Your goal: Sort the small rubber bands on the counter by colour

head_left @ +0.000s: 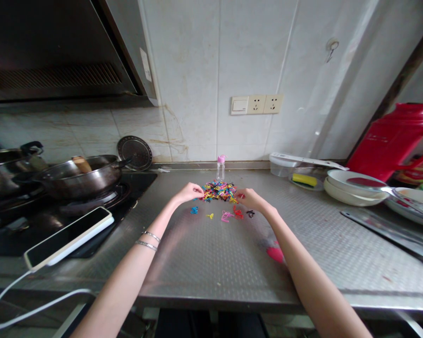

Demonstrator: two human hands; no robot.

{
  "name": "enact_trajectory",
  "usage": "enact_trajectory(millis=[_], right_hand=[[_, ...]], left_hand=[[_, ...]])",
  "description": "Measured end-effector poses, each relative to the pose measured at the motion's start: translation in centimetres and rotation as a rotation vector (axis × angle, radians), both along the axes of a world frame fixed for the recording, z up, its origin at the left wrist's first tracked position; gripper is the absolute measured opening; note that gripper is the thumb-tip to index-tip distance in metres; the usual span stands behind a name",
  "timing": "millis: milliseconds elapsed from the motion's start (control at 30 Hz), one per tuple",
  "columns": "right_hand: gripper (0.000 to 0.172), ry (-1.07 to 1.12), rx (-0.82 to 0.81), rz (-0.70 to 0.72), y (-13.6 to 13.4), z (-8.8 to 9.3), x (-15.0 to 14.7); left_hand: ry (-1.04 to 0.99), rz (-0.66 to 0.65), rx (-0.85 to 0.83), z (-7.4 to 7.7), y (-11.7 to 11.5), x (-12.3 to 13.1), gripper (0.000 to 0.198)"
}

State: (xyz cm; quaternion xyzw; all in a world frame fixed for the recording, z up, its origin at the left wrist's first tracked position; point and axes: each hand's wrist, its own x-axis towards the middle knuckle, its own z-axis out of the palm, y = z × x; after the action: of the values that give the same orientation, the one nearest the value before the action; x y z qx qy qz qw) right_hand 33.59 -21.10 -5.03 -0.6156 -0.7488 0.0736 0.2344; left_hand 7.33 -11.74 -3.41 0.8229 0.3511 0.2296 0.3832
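we see the heap of coloured bands (219, 191) at the frame's centre, a pink-capped bottle (220, 171) just above it; our left hand (190, 192) and right hand (251, 199) curl inward at its sides; whether either pinches a band, we cannot tell; small single-colour clusters (226, 216) lie just below.

Counter (204, 267), steel, textured top. Between left hand (191, 191) and right hand (251, 199): heap of small coloured bands (219, 191). Beyond both hands: clear bottle (221, 172), pink cap. Nearer than the hands: band clusters (238, 213), five colours. Right of right hand: plastic tub (280, 168), stacked bowls (348, 195).
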Motion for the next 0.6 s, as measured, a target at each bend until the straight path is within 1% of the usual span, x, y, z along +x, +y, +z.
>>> enact_trajectory(millis=[67,133,200,267,333,433,500,600], right_hand=[[0.025,0.001,0.005,0.0,-0.1,0.1,-0.2],[0.025,0.009,0.012,-0.013,-0.2,0.1,-0.2],[0.024,0.018,0.015,-0.042,-0.2,0.1,-0.1],[0.025,0.023,0.016,-0.085,-0.2,0.0,-0.1],[0.024,0.014,0.03,-0.101,-0.1,-0.3,-0.1],[0.02,-0.03,0.066,-0.051,0.2,-0.8,-0.2],[0.019,-0.062,0.059,-0.015,0.4,-1.3,-0.4],[0.019,-0.081,0.025,-0.012,0.8,-1.8,-0.4]], left_hand=[[0.096,-0.124,-0.052,0.3,-0.7,0.2,0.018],[0.205,-0.219,-0.123,0.4,-1.4,0.5,0.017],[0.284,-0.269,-0.191,0.4,-2.0,0.8,0.018],[0.314,-0.293,-0.232,0.3,-2.4,1.1,0.019],[0.299,-0.292,-0.241,0.4,-2.5,1.1,0.021],[0.239,-0.264,-0.203,0.5,-2.4,1.0,0.024],[0.186,-0.225,-0.165,0.6,-2.2,0.8,0.025],[0.12,-0.151,-0.144,0.6,-1.9,0.6,0.029]])
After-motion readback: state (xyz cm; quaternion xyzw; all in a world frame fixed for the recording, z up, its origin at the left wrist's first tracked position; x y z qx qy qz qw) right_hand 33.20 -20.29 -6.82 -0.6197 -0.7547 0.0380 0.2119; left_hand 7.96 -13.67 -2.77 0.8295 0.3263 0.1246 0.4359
